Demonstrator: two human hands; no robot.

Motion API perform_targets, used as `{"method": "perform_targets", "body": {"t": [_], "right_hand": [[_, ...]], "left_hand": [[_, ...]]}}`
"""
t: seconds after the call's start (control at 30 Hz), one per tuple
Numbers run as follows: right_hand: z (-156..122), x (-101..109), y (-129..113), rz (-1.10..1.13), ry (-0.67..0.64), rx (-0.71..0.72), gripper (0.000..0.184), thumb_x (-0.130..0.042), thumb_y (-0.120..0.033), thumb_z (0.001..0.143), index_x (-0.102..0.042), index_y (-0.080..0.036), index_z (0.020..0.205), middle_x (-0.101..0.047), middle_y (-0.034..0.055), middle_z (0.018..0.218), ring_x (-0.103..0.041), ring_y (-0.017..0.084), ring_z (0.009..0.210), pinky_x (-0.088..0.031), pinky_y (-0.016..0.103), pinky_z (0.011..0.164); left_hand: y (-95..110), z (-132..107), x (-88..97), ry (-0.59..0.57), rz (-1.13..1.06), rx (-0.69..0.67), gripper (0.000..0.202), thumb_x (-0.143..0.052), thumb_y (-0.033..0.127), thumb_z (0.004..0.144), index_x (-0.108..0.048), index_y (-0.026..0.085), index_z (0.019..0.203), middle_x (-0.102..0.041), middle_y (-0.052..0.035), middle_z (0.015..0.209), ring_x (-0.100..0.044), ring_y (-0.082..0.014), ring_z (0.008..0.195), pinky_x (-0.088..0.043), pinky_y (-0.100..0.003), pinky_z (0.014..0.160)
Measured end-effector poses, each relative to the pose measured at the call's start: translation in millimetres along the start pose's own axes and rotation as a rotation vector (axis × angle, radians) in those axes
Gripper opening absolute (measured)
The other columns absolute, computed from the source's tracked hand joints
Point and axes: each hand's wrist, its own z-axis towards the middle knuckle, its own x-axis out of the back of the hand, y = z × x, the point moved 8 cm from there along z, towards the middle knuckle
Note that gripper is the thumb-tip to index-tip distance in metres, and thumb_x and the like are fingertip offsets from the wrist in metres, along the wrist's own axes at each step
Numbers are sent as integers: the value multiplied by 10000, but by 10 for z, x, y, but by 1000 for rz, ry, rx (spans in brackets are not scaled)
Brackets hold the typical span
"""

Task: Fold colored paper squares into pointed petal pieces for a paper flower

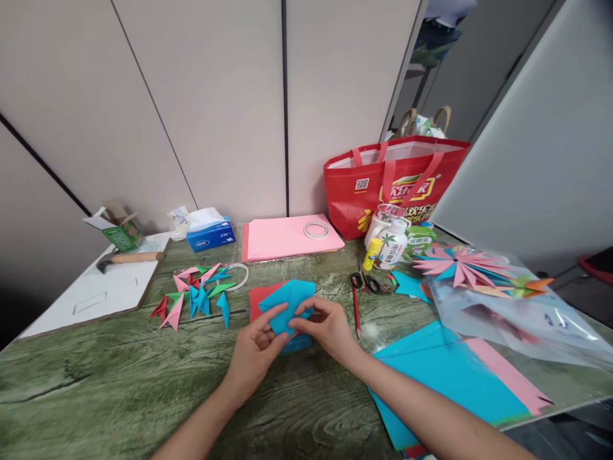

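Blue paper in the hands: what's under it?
Red paper shows at its upper left, more blue paper below; the held paper, left hand and right hand hide the rest.

Plain blue on the paper (293, 295) between the fingers (273, 314); red on the sheet (257, 296) just beyond them. Dark-streaked green on the table (143, 377) below. Farther off, pink on the stack (280, 237) (yellow-and-white print over red on the bag (345, 199)).

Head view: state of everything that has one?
Blue paper: folded, in both hands
Left hand: gripping blue paper
Right hand: pinching blue paper
Green box: flaps open
Tissue box: open, tissue out
Red bag: upright, top open
Hammer: lying on white board
Scissors: lying, blades unclear
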Motion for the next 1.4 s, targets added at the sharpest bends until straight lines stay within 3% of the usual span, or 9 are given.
{"method": "perform_targets", "body": {"t": [0.1, 0.27, 0.57, 1.07, 1.23, 1.4], "right_hand": [[1, -5, 13, 39, 0, -17, 230, -768, -280, 527, -606, -162, 641, -583, -22, 612, -557, 105, 466, -492, 217, 445], [-7, -42, -13, 132, -28, -34, 241, -764, -289, 522, -597, -168, 646, -573, -36, 597, -594, 132, 473, -536, 251, 469], [-2, -26, -25, 22, -17, -13, 253, -765, -304, 526, -597, -165, 653, -590, -16, 591, -574, 121, 471, -490, 219, 442], [6, -27, -23, -20, -26, 11, 213, -745, -315, 554, -607, -168, 623, -583, -10, 605, -565, 118, 478, -477, 218, 442], [25, -38, -107, -202, -105, 116, 196, -724, -233, 576, -643, -181, 747, -593, 17, 763, -574, 122, 614, -481, 203, 513], [13, -80, -76, -181, -158, 93, 220, -646, -141, 584, -598, -177, 795, -582, 19, 831, -585, 116, 598, -493, 220, 527]], "left_hand": [[-32, 0, 10, -5, 4, 3, 485, -681, 290, 632, -607, 139, 1088, -517, 54, 547, -466, -81, 513, -457, -210, 577], [-159, 19, 13, -52, -68, 43, 462, -599, 359, 719, -574, 165, 1138, -609, -3, 683, -518, -123, 620, -465, -236, 605], [-40, 3, 3, 1, -19, 23, 498, -699, 280, 610, -611, 148, 1081, -577, 37, 573, -522, -96, 542, -435, -193, 532], [-79, 7, -27, -39, 47, -24, 305, -665, 244, 627, -683, 141, 914, -711, -47, 759, -640, -182, 675, -514, -249, 613], [-83, 18, 26, 1, 59, -27, 354, -663, 237, 632, -675, 141, 973, -722, -62, 806, -650, -212, 749, -526, -279, 651], [-70, 24, 29, -3, 49, -52, 358, -669, 224, 630, -675, 135, 977, -725, -63, 772, -647, -234, 806, -527, -300, 687]]}}
